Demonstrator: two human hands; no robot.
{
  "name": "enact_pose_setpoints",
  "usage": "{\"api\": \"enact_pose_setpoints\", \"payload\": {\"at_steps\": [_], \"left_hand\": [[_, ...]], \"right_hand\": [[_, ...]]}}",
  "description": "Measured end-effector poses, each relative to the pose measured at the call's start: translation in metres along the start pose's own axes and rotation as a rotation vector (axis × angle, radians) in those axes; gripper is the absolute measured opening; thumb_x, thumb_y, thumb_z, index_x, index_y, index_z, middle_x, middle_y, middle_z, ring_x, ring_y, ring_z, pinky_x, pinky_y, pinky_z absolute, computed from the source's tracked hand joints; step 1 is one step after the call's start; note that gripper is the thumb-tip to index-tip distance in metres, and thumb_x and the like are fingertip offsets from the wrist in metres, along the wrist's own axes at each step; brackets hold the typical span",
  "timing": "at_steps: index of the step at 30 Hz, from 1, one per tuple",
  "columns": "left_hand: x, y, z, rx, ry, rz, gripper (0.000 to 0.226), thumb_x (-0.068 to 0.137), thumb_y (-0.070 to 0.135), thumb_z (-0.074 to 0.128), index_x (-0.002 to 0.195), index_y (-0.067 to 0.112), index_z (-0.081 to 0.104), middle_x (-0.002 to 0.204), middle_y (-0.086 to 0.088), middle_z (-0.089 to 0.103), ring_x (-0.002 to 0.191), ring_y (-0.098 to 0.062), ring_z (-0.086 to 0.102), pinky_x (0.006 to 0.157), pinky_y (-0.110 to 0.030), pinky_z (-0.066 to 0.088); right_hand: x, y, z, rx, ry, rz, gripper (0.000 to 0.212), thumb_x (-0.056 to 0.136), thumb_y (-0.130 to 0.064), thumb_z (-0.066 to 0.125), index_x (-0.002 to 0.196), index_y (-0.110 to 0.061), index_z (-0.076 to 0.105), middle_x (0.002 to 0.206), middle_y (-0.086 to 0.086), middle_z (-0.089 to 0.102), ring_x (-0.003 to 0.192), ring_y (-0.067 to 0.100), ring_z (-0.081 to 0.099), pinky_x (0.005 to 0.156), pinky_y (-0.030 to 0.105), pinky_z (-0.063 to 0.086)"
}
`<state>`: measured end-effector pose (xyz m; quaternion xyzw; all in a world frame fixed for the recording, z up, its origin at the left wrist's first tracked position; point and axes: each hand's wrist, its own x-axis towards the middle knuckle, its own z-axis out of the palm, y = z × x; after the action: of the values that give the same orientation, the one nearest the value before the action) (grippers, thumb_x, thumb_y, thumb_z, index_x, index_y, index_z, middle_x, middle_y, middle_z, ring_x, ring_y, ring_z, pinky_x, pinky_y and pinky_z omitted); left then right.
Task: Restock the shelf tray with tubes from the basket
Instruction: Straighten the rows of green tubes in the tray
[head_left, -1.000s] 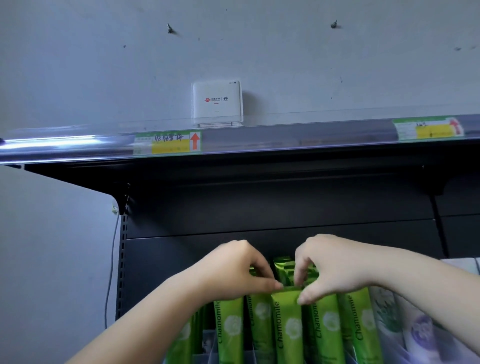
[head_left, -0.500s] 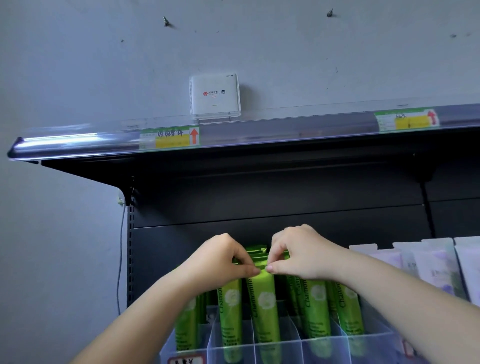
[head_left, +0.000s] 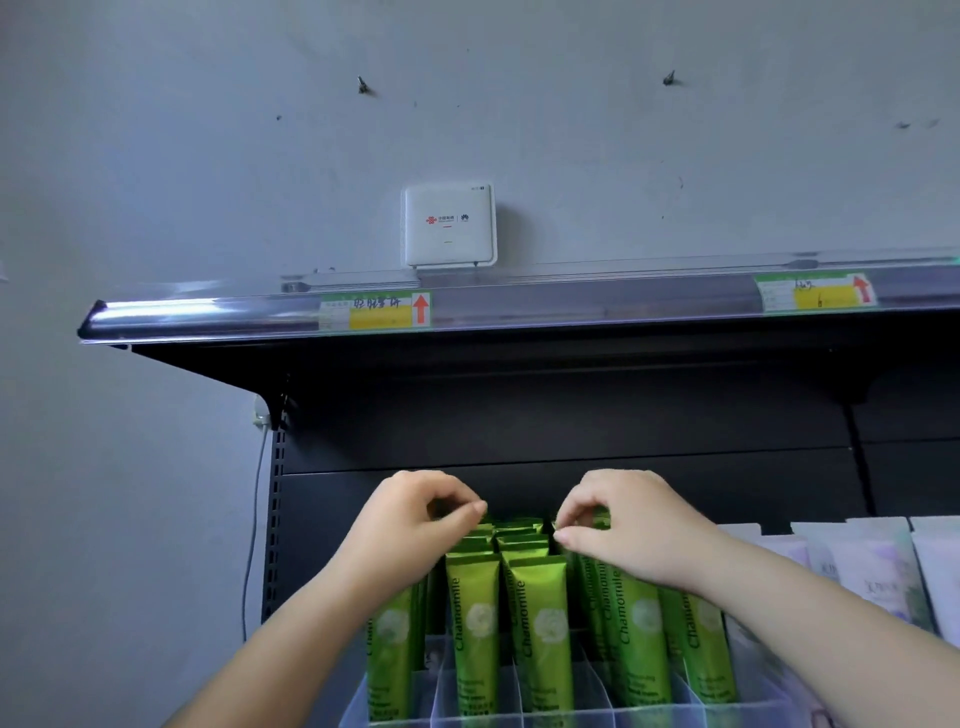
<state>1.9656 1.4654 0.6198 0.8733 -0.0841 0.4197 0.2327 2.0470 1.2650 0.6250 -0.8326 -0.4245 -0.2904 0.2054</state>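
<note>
Currently both hands hover curled at the crimped tops of upright green tubes (head_left: 537, 618) in the clear shelf tray (head_left: 587, 691): left hand (head_left: 415, 519) apparently holds nothing, right hand (head_left: 623, 525) seems to pinch a back-row tube, so it's nearer; basket unseen.

Shop; price-tagged shelf (head_left: 519, 306)

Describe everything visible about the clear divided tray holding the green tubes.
The tray looks like transparent plastic, sitting at the shelf's left end against the dark back panel. Thin clear dividers split it into narrow lanes running front to back. Green Chamomile tubes stand upright in the lanes, crimped ends up. Its front wall is cut off by the frame's bottom edge. Neither hand visibly touches it.
</note>
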Motion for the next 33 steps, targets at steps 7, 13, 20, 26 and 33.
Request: {"api": "enact_pose_setpoints", "payload": {"at_steps": [7,13,20,26,33], "left_hand": [[-0.007,0.003,-0.015,0.092,-0.016,-0.041,0.017,0.086,0.026,0.063,0.073,0.037,0.065,0.075,0.017,0.065,0.073,0.005,0.059,0.069,-0.015,0.048],[-0.010,0.017,-0.014,0.122,-0.019,-0.039,0.021,0.085,0.026,0.063,0.070,0.041,0.062,0.077,0.017,0.067,0.079,0.000,0.062,0.078,-0.028,0.054],[-0.026,0.042,0.009,0.151,-0.100,-0.035,0.016,0.086,0.029,0.060,0.073,0.036,0.064,0.079,0.020,0.065,0.075,0.000,0.059,0.074,-0.026,0.051],[-0.041,0.063,0.027,0.199,-0.160,-0.003,0.013,0.087,0.029,0.056,0.077,0.034,0.063,0.076,0.023,0.059,0.083,-0.010,0.063,0.078,-0.031,0.052],[-0.030,0.076,0.042,0.226,-0.135,0.075,0.012,0.087,0.029,0.057,0.087,0.029,0.069,0.078,0.023,0.056,0.088,-0.001,0.055,0.078,-0.021,0.045]], "right_hand": [[-0.015,0.004,-0.019,0.047,0.165,0.092,0.020,0.085,-0.027,0.059,0.068,-0.037,0.060,0.080,-0.011,0.062,0.080,0.001,0.057,0.087,0.024,0.038],[-0.035,0.008,-0.034,0.061,0.246,0.152,0.028,0.083,-0.021,0.061,0.062,-0.038,0.057,0.075,-0.010,0.062,0.077,0.003,0.057,0.084,0.026,0.038],[-0.070,0.011,-0.030,0.059,0.189,0.197,0.029,0.082,-0.022,0.062,0.061,-0.040,0.054,0.074,-0.011,0.061,0.077,0.006,0.057,0.087,0.031,0.042],[-0.090,0.009,-0.028,0.038,0.171,0.202,0.029,0.084,-0.024,0.060,0.062,-0.040,0.050,0.073,-0.013,0.056,0.079,0.009,0.057,0.088,0.032,0.042],[-0.093,0.028,-0.032,0.019,0.173,0.195,0.029,0.083,-0.025,0.061,0.062,-0.041,0.050,0.077,-0.011,0.058,0.080,0.008,0.057,0.089,0.032,0.042]]}}
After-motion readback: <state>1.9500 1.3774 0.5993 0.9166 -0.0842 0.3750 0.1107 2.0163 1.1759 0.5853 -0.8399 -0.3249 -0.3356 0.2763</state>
